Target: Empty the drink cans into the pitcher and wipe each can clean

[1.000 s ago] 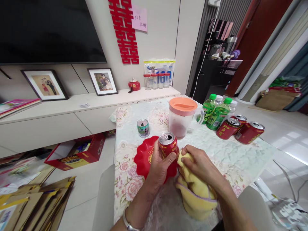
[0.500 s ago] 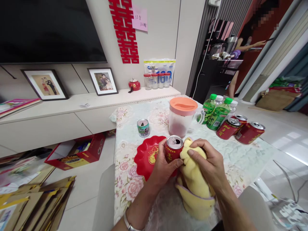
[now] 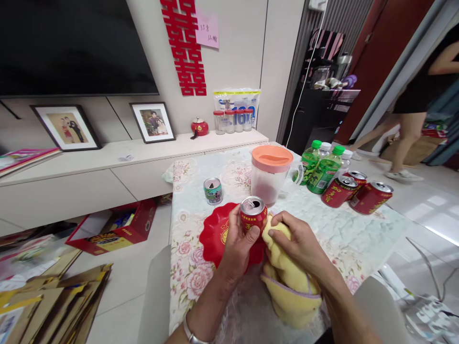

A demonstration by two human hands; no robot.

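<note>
My left hand (image 3: pixel 238 248) is wrapped round a red drink can (image 3: pixel 254 217) with an opened top, held almost upright above a scalloped red plate (image 3: pixel 214 234). In my right hand (image 3: pixel 299 239) a yellow cloth (image 3: pixel 283 260) is bunched up, its upper end touching the can's right side. The cloth's lower part hangs down toward the table's near edge. Behind the can stands a clear plastic pitcher (image 3: pixel 267 184) with an orange lid. A small green tin can (image 3: pixel 213 192) sits beyond the plate, to the left.
Green-capped bottles (image 3: pixel 325 169) and several red cans (image 3: pixel 371 197) stand on the right of the flowered tablecloth (image 3: pixel 195 253). A cabinet (image 3: pixel 107 165) runs along the wall. Flattened cardboard (image 3: pixel 60 306) lies at floor left. A person (image 3: pixel 412 114) walks at the far right.
My left hand has shifted the can slightly left and up. The cloth and my right hand have followed a little leftward. The person in the background has moved to the right.
</note>
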